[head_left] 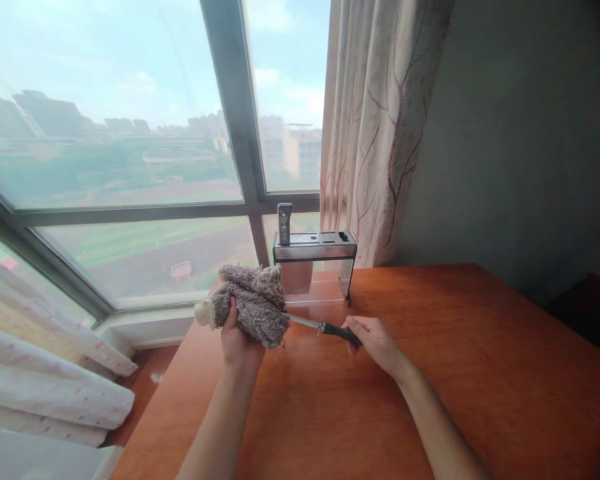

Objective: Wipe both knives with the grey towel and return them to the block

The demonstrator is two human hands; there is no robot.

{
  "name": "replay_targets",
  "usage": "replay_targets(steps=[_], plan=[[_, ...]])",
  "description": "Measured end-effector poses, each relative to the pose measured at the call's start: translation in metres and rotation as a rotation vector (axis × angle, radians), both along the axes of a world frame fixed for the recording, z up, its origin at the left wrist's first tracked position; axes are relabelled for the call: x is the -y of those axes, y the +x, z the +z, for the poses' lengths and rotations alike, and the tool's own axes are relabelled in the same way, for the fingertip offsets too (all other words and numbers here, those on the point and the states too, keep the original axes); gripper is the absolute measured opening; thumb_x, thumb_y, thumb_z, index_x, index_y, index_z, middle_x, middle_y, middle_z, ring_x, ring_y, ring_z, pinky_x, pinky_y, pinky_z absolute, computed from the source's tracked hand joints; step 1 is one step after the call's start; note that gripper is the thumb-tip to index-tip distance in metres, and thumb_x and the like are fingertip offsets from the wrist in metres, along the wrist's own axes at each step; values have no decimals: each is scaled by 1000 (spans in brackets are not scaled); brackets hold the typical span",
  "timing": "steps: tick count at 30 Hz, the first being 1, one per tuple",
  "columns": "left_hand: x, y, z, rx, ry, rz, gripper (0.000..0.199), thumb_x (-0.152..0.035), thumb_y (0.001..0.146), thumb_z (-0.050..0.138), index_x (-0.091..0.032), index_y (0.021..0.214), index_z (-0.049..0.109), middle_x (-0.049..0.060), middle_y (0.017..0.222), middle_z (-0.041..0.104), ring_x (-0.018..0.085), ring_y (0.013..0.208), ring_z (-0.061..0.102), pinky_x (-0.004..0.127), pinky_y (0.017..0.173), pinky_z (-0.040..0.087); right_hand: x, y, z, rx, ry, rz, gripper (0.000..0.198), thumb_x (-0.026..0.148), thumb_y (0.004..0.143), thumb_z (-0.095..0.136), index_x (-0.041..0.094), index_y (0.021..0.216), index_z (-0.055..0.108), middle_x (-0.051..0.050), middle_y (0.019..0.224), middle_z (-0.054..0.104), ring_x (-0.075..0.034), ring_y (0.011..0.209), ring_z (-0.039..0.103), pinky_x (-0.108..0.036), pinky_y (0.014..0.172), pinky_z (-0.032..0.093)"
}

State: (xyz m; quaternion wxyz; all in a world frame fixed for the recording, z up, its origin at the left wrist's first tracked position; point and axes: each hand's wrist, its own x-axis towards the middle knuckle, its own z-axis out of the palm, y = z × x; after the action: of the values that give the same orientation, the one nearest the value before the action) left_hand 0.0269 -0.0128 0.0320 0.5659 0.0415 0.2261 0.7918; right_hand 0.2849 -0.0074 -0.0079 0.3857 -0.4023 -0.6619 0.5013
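Note:
My left hand [241,343] is closed around a bunched grey-brown fluffy cloth [254,303] with a pale end. The cloth is wrapped about the far part of a sharpening steel [305,322], so the tip is hidden. Gripped by its black handle in my right hand [373,340], the steel points left into the cloth, with its bare grey shaft and small guard showing between my hands. Both hands are above the table. Just behind them stands a knife block [315,251] with a metal top and clear sides; a dark-handled knife [284,223] sticks up from its left end.
The reddish-brown wooden table [455,373] spreads under my arms and to the right. Large windows [130,260] rise behind and to the left. A patterned curtain [370,133] hangs behind the block, and a pale curtain [45,373] hangs at the lower left.

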Motion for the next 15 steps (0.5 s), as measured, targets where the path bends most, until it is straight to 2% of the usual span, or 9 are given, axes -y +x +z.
replay_targets(steps=[2, 4, 7, 9, 12, 15], plan=[[-1, -1, -1, 21, 7, 10, 33, -30, 93, 47, -18, 121, 63, 8, 104, 74, 19, 89, 69, 32, 92, 50, 1, 2, 3, 5, 34, 5, 35, 50, 85, 58, 18, 97, 63, 0, 64, 64, -16, 61, 60, -27, 60, 45], [-2, -2, -3, 17, 24, 23, 34, -30, 94, 47, -19, 122, 62, 7, 105, 73, 19, 92, 69, 32, 91, 50, 2, 2, 4, 17, 67, 9, 34, 44, 80, 67, 20, 102, 60, 0, 71, 67, -16, 68, 63, -27, 66, 47], [-2, -1, -4, 3, 18, 24, 34, -30, 94, 47, -19, 123, 61, 7, 105, 73, 19, 91, 69, 33, 92, 49, 2, -1, 1, -29, 20, 38, 29, 46, 85, 59, 18, 93, 59, -1, 68, 68, -16, 62, 64, -26, 61, 47], [-2, 2, -4, 14, 1, 16, 34, -29, 94, 45, -19, 123, 61, 7, 104, 74, 18, 89, 69, 33, 93, 49, 1, -5, -3, -71, -32, 63, 34, 51, 89, 50, 17, 84, 57, -2, 63, 67, -15, 55, 62, -25, 55, 46], [0, 8, -3, 30, -13, 5, 34, -29, 95, 44, -18, 122, 62, 6, 99, 75, 18, 84, 70, 33, 93, 49, 1, -11, -10, -94, -84, 73, 42, 56, 90, 45, 18, 72, 53, 1, 52, 61, -12, 44, 57, -23, 46, 43], [2, 13, -3, 27, 26, -39, 34, -29, 94, 47, -18, 122, 62, 6, 97, 75, 19, 84, 70, 35, 96, 47, 3, -15, -13, -81, -97, 60, 46, 59, 90, 42, 18, 72, 53, 4, 44, 54, -10, 36, 48, -20, 38, 35]])
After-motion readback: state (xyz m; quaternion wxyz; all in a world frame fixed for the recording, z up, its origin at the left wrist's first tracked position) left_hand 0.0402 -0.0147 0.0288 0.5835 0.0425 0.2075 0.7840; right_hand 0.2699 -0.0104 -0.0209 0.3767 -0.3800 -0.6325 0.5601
